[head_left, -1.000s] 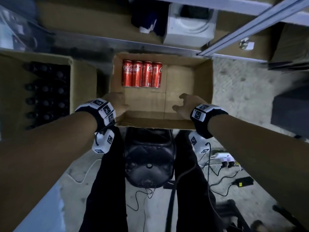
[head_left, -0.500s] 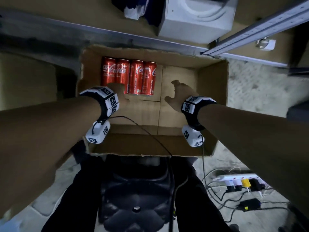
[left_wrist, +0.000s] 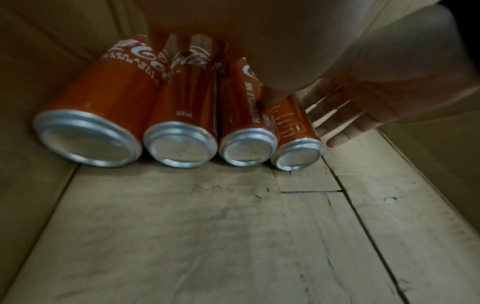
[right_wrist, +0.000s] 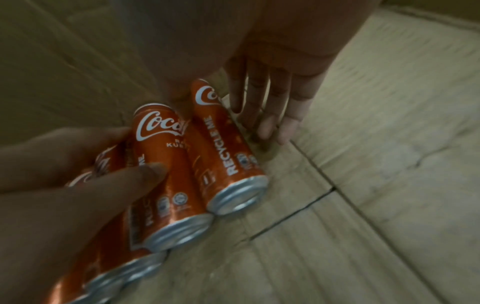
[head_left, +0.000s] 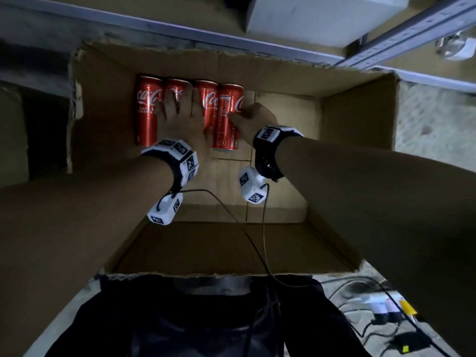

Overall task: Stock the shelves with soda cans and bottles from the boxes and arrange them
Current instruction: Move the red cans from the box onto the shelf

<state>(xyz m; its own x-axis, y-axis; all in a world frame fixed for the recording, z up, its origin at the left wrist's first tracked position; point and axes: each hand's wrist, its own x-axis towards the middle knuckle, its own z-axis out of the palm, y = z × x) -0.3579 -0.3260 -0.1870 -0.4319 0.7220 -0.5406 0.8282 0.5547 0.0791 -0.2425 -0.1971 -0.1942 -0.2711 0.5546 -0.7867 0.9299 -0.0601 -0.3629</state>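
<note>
Four red cola cans lie side by side on the floor of an open cardboard box (head_left: 355, 109), at its far left. My left hand (head_left: 180, 117) lies flat over the second can, its fingers spread towards the far wall; the leftmost can (head_left: 146, 114) stays uncovered. My right hand (head_left: 255, 117) is at the rightmost can (head_left: 225, 130), thumb on top. In the right wrist view its fingers (right_wrist: 272, 98) point straight down beside that can (right_wrist: 226, 156), tips on the cardboard. The left wrist view shows the silver can bottoms (left_wrist: 88, 135) in a row.
A metal shelf rail (head_left: 231, 37) runs just behind the box, with a white box (head_left: 322, 16) on the shelf. Another carton (head_left: 13, 137) stands to the left. A power strip (head_left: 381, 307) and cables lie on the floor at lower right. The right half of the box floor is bare.
Both hands have moved from the box's near rim forward to the cans. The left now lies on them, the right reaches the rightmost can. My head has leaned closer.
</note>
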